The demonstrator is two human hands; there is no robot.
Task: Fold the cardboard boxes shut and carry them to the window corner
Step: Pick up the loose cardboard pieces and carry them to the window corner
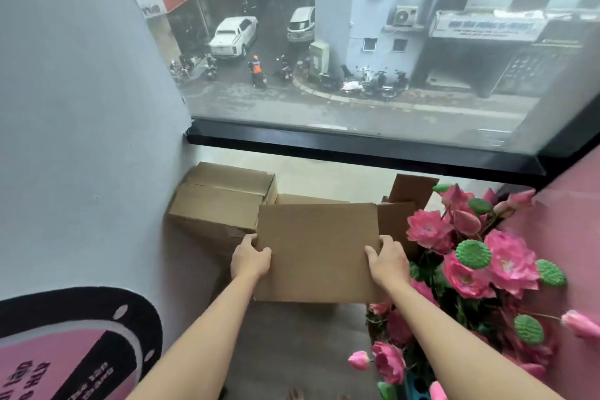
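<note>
Held box (pixel 318 250): plain brown cardboard, flat top, flaps folded down; carried above the floor just short of the window corner.
Left hand (pixel 250 258): curled round the box's left edge, thumb on top.
Right hand (pixel 388 258): grips the right edge the same way, thumb on top.
Corner box (pixel 220 204): one more closed cardboard box, on the floor against the grey wall (pixel 81 107) under the window (pixel 357 58).
Third box (pixel 409 201): behind the held one, flaps standing up.
Flowers (pixel 480 256): pink blooms with green seed pods, at right, just beside the held box.
Rug (pixel 65 351): black and pink, rounded, lower left.
</note>
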